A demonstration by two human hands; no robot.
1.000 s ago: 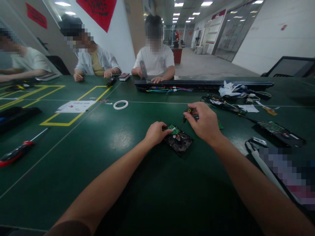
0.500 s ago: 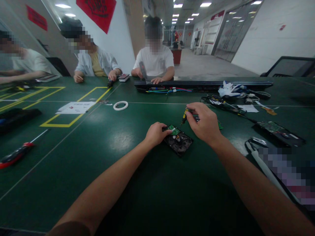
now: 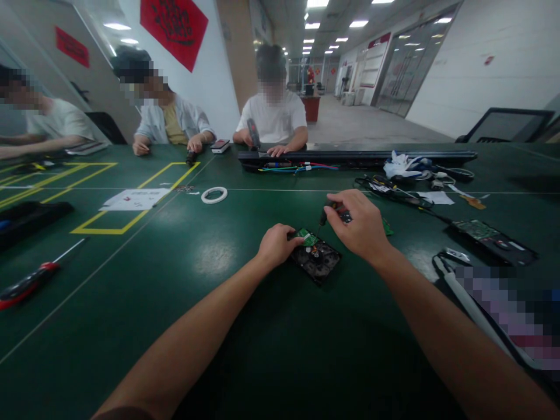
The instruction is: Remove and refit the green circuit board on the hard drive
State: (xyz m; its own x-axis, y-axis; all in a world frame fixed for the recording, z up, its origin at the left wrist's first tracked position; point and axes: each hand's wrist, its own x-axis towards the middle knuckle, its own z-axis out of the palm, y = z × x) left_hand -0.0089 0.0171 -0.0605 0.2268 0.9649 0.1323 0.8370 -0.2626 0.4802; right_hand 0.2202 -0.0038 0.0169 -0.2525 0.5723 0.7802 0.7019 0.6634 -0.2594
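Note:
A black hard drive point(image 3: 315, 265) with a green circuit board point(image 3: 308, 237) at its far left end lies on the green table. My left hand point(image 3: 279, 247) grips its left edge, thumb against the board. In my right hand point(image 3: 356, 224) is a small screwdriver point(image 3: 322, 218), its thin shaft pointing down at the drive near the board. Whether the tip touches a screw is too small to tell. Behind my right hand, a second green board point(image 3: 387, 227) shows in part.
To the right lie another hard drive point(image 3: 494, 240), cables point(image 3: 389, 191) and white gloves point(image 3: 400, 166). A long black panel point(image 3: 359, 158) spans the back. Leftward are a white ring point(image 3: 214, 195), paper point(image 3: 133, 199) and a red-black screwdriver point(image 3: 32, 282). Several people sit across the table.
The view has tilted up slightly, so everything sits a bit lower. The screwdriver's handle has turned in my right fingers. My left hand stays on the hard drive.

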